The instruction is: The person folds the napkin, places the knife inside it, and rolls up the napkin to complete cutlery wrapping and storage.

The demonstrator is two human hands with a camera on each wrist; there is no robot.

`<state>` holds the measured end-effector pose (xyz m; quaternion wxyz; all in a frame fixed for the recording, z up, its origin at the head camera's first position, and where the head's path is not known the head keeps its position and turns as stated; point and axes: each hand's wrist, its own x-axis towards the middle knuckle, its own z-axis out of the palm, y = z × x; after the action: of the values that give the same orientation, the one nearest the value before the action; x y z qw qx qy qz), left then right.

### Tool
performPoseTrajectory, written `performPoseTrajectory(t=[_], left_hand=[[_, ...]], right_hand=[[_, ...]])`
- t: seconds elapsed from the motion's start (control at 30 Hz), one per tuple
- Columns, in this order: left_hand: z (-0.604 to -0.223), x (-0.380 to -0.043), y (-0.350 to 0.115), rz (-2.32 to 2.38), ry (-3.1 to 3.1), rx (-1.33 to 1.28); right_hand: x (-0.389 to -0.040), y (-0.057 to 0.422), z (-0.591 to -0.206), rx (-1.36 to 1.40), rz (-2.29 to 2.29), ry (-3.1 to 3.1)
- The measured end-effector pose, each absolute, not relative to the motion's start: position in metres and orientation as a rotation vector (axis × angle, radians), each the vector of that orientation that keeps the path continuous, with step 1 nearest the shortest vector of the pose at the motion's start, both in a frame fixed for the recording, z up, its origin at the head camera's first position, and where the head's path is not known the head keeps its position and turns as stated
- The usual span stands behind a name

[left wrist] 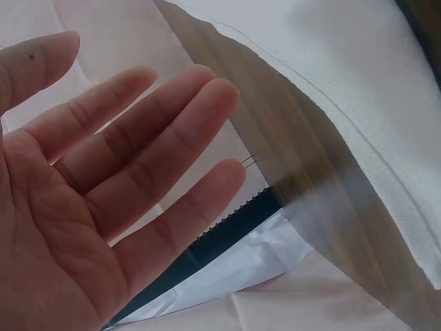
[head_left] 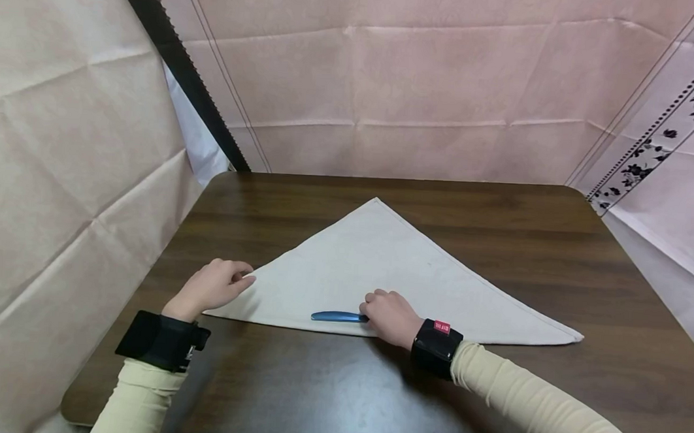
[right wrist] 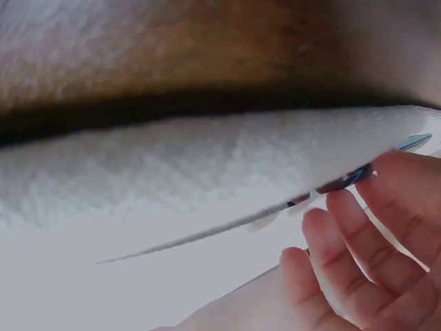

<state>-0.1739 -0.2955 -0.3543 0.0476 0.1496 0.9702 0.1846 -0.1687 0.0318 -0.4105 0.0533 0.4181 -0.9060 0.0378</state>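
A white cloth napkin [head_left: 344,262] lies folded into a triangle, its long edge toward me and its point away. On it near that long edge lies a shiny blue table knife [head_left: 337,316], one rounded end pointing left. My right hand [head_left: 390,317] pinches the knife with its fingertips and covers part of it in the head view. The right wrist view shows the fingers [right wrist: 351,255] against the knife's side, with a thin grey length running left. My left hand [head_left: 210,290] hovers at the napkin's left corner, fingers relaxed and palm bare in the left wrist view.
A brown wooden table [head_left: 291,383] with rounded corners bears the napkin. Creased pale pink sheets [head_left: 424,83] hang behind and at the sides, with a black band [head_left: 184,70] at the left and a floral border [head_left: 651,147] at the right.
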Motion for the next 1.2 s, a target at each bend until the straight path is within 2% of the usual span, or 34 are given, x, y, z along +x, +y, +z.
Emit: performPoseTrajectory(t=[0.37, 0.73, 0.97, 1.2], left_hand=[[-0.354, -0.177, -0.299, 0.548, 2.957, 0.440], [-0.361, -0.178, -0.353, 0.357, 2.762, 0.024], [-0.368, -0.174, -0.383, 0.302, 2.675, 0.001], [-0.383, -0.174, -0.391, 0.452, 2.609, -0.021]], right_hand=[[-0.170, 0.032, -0.415, 1.246, 0.160, -2.794], [-0.171, 0.032, -0.414, 1.253, 0.187, -2.814], [-0.168, 0.033, -0.411, 1.263, 0.164, -2.767], [-0.170, 0.031, -0.410, 1.289, 0.163, -2.750]])
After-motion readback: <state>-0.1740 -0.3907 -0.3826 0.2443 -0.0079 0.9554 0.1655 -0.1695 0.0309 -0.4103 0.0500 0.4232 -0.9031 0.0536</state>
